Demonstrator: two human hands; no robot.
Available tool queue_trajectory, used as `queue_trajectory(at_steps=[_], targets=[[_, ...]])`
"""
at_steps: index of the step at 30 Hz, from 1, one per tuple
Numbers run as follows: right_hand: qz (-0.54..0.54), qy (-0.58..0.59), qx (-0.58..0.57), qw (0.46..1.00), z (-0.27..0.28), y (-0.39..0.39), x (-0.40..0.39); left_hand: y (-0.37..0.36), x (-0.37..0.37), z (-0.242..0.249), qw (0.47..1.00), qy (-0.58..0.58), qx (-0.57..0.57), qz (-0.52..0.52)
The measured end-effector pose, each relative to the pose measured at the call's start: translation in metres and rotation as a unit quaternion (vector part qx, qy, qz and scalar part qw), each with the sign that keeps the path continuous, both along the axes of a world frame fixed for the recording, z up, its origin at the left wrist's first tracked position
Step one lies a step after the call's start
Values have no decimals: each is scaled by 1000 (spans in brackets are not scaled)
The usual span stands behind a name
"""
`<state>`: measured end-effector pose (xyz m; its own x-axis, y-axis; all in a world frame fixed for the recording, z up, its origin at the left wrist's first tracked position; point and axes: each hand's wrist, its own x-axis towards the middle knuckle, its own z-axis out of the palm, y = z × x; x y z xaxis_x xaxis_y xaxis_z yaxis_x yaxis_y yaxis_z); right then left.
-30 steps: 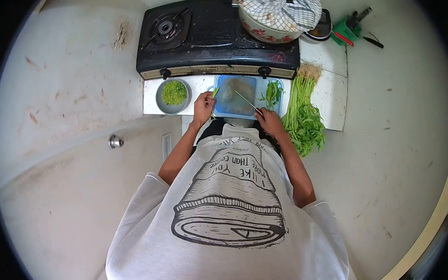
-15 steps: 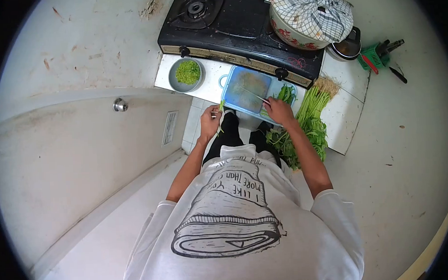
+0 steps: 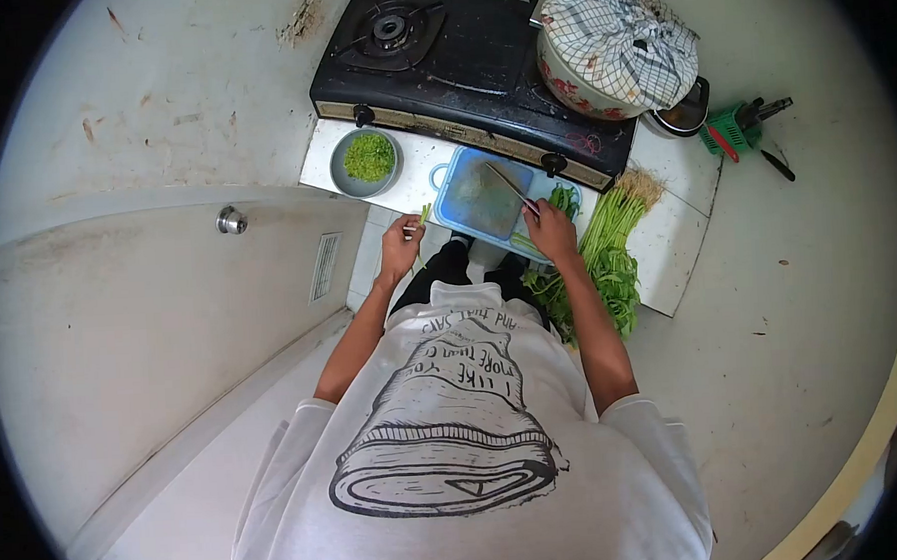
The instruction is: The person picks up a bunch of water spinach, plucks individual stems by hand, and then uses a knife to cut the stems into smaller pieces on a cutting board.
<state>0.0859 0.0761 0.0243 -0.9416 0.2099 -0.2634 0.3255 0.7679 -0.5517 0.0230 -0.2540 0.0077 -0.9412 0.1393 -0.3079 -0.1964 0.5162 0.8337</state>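
Note:
My left hand (image 3: 401, 245) is closed around a few thin green stems (image 3: 426, 213), just left of the blue cutting board (image 3: 477, 201). My right hand (image 3: 553, 231) grips a knife (image 3: 505, 182) by its handle, its blade slanting up and left over the board. Some green leaves (image 3: 564, 200) and cut stalks lie at the board's right end, close to my right hand. Chopped green pieces (image 3: 369, 157) fill part of a grey bowl (image 3: 347, 185) at the far left of the counter.
A large bunch of leafy stalks (image 3: 612, 235) with roots lies right of the board. Behind stand a black gas stove (image 3: 469, 64) and a cloth-covered pot (image 3: 585, 84). A green basket (image 3: 724, 128) with utensils and a black-handled knife (image 3: 778, 166) are at the right.
The knife blade has swung to point more away from me. Both hands keep their hold, my left one still on the stems. The whole view has shifted slightly.

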Motion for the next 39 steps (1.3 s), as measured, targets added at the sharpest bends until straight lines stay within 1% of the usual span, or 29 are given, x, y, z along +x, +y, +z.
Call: queue_trajectory(at_steps=[3,4,6,12,18,20,21,24,27,28,32,35,39], targets=[[-7,-29,18,999,2,1,-8,6,-28,-8,998,32,-10,-49],[-8,-21,25,999,0,-1,-10,9,-36,-9,997,42,-3,-62],[-12,-6,40,999,-1,-5,-17,15,-48,-7,996,31,-10,-79],[-24,-27,60,998,0,-19,-35,20,-72,-10,992,10,0,-128],[-9,-45,46,998,11,-26,-32,21,-95,-23,985,16,25,-171],[-26,-76,30,996,17,-29,-22,21,-105,-25,982,4,37,-188],[-36,-92,23,995,20,-29,-15,22,-109,-26,980,19,42,-194],[-100,17,17,995,4,-34,15,23,-121,-32,973,53,48,-220],[-210,41,12,977,-5,-42,45,24,-129,-37,966,41,42,-250],[-212,71,33,974,-7,-45,54,23,-130,-39,961,49,41,-267],[-306,71,23,949,-5,-64,74,25,-137,-36,945,31,22,-326],[-357,105,52,927,-18,-73,82,29,-138,-35,938,18,27,-346],[-448,105,78,884,-31,-82,81,32,-140,-38,925,21,33,-378]])
